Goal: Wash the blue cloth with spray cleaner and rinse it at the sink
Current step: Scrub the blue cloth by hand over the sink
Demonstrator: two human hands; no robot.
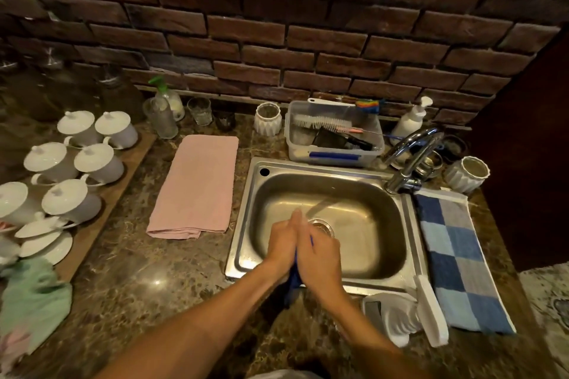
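A dark brick wall (308, 24) fills the upper half of the frame. Below it my marble counter (147, 280) runs across the lower half, with the steel sink (369, 243) set in it right of centre. Left of the sink lies a folded pink towel (197, 188), and at the far left a wooden tray (101, 212) carries white lidded cups (98, 160). A mint green cloth (34, 298) is bunched at the lower left edge. On the right of the sink a blue checked towel (458, 258) lies flat on the counter. Behind the sink stands a clear plastic tub (335, 135) holding brushes, and at the sink's upper right corner the chrome faucet (412, 151) arches over the basin. A white scrub brush (431, 311) rests at the sink's lower right corner.

Over the front part of the basin my left hand (281, 244) and my right hand (321, 257) are pressed together palm to palm, fingers fairly straight, squeezing the blue cloth (294, 281) between them. Only a dark blue fold hangs out below my wrists, over the sink's front rim. A green-topped pump bottle (166, 101) stands at the back, upper left of the pink towel.
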